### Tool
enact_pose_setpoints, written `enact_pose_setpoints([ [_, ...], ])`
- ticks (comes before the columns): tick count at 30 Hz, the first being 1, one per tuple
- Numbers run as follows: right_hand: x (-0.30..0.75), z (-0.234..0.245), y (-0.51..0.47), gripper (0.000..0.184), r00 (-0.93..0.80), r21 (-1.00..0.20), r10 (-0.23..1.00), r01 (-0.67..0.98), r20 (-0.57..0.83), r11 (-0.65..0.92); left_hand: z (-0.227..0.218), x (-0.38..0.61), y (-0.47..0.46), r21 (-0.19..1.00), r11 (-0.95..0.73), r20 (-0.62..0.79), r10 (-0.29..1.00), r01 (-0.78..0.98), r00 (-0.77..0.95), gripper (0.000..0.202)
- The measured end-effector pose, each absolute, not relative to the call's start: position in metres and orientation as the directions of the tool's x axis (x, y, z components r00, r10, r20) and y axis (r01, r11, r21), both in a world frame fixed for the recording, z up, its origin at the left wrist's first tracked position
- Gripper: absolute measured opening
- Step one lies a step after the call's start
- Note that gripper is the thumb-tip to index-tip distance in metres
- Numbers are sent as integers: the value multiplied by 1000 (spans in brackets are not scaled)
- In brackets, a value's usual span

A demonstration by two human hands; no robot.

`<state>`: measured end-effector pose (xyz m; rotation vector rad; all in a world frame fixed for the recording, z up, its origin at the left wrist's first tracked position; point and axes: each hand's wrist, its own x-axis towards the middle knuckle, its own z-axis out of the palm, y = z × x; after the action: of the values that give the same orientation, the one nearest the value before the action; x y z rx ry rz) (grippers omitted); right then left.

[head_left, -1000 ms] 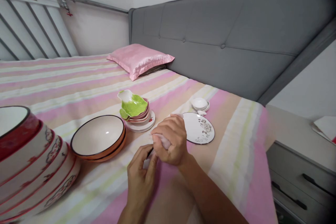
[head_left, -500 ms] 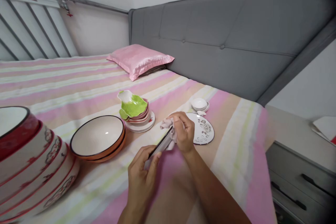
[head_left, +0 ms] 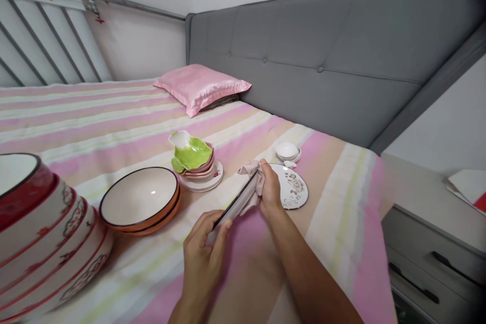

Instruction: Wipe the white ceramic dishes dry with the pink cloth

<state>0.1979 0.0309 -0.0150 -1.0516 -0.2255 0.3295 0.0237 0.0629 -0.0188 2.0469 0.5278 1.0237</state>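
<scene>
Head view, left hand: the left hand (head_left: 203,250) has thumb and fingers pinched on the near end of a dark-rimmed dish (head_left: 233,208).
Right hand: the right hand (head_left: 270,190) is curled round a pale cloth (head_left: 251,201) and the dish's far end; its fingertips are partly hidden.
Dish in hand: tilted nearly edge-on, held above the striped bedspread (head_left: 334,223), cloth wrapped about its far end.
Beyond the right hand: a flowered plate (head_left: 294,187) lies flat, partly covered by the hand, with small white dishes (head_left: 287,150) just behind it.
Middle: a green leaf-shaped dish (head_left: 193,154) tops pink ones, stacked on small white plates (head_left: 205,185).
Left side: two nested orange bowls (head_left: 140,195) stand beside a tall stack of red-and-white bowls (head_left: 45,243).
Behind: a pink pillow (head_left: 203,83) lies near the grey headboard (head_left: 296,50).
</scene>
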Motion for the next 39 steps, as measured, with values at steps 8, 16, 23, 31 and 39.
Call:
enact_pose_setpoints([
  [8,204,-25,32,31,894,-849,433,-314,-114,425,-16,24,63,791,-611,489,648,16,584,14],
  [16,205,-26,35,29,862,-822,453,-421,-230,384,-15,24,61,753,-658,527,610,7,592,11],
  [23,203,-21,34,28,829,-807,483,-478,-283,347,-19,25,61,693,-720,595,542,-38,593,13],
  [31,202,-22,32,30,765,-798,531,-550,-363,247,-22,25,58,639,-765,599,425,-85,679,21],
  [39,203,-21,31,33,725,-808,572,-563,-383,174,-30,26,56,617,-770,596,322,-163,736,27],
])
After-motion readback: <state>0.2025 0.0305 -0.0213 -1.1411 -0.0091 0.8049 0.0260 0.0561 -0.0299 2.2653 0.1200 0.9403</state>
